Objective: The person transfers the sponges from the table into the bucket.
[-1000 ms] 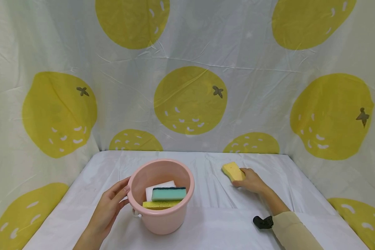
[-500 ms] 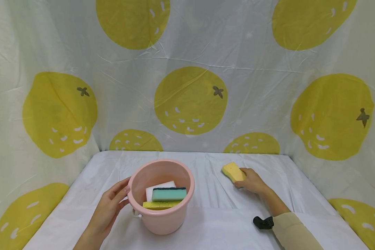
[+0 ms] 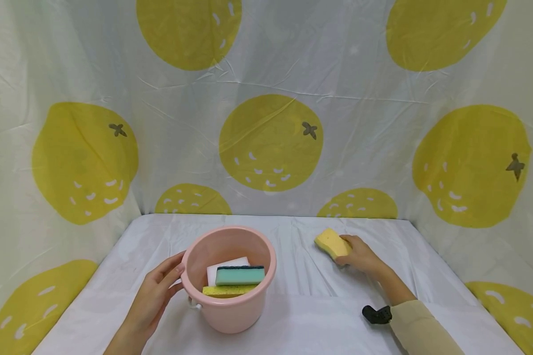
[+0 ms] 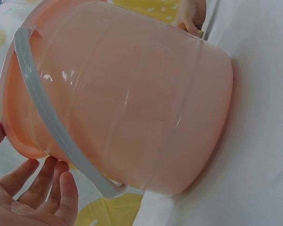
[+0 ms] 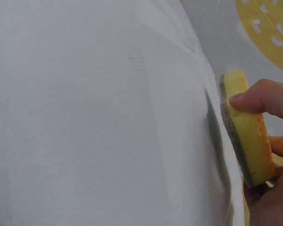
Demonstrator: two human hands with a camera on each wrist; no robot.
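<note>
A pink bucket stands on the white cloth, left of centre. My left hand holds its rim from the left, thumb on the edge and fingers under it, as the left wrist view shows. Inside lie a white sponge, a teal sponge with a dark scouring layer, and a yellow sponge. To the right, my right hand pinches a yellow scouring sponge between thumb and fingers. Its grey-green side faces the cloth, and it looks slightly raised off it.
White cloth covers the table. Sheets with yellow lemon prints rise at the back and both sides. The bucket's pale handle hangs down along its side. A black object sits beside the right sleeve.
My right hand has tightened on the yellow scouring sponge and lifted it slightly, with its near end tipping up. The left hand and the bucket stay where they were.
</note>
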